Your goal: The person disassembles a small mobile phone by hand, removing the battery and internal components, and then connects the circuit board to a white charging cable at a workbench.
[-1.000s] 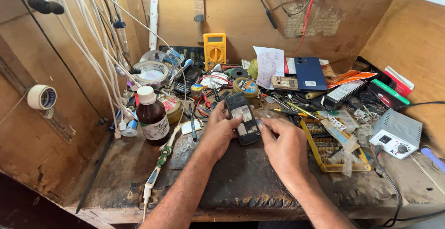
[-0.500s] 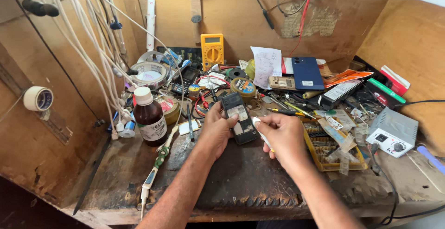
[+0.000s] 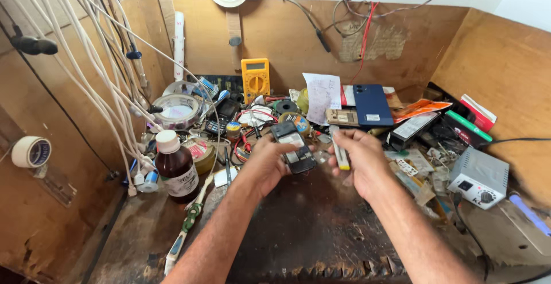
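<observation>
Head view, left to right, places taken from the opened phone (image 3: 293, 148) at centre. Far left of it, a tape roll (image 3: 31, 151) hangs on the wooden wall. Nearer, a brown bottle (image 3: 175, 166) with a white cap and a white label stands upright just beside a round tin (image 3: 199, 153). Behind the phone leans a yellow multimeter (image 3: 255, 78). The left hand (image 3: 270, 163) cradles the phone above the dark bench mat (image 3: 310, 232), fingers wrapped around its lower edge. The right hand (image 3: 359, 160), just right of the phone, pinches a slim white tool with a yellow tip (image 3: 340, 153). Behind and right lie a white paper slip (image 3: 322, 95), a dark blue phone (image 3: 372, 105), an orange packet (image 3: 422, 109) and a red-and-white box (image 3: 477, 111); a grey box with a dial (image 3: 479, 176) sits far right. Risk, as judged: the phone is held off the mat, so a slackened grip could drop it among the clutter, and the tool tip could scratch the exposed interior.
</observation>
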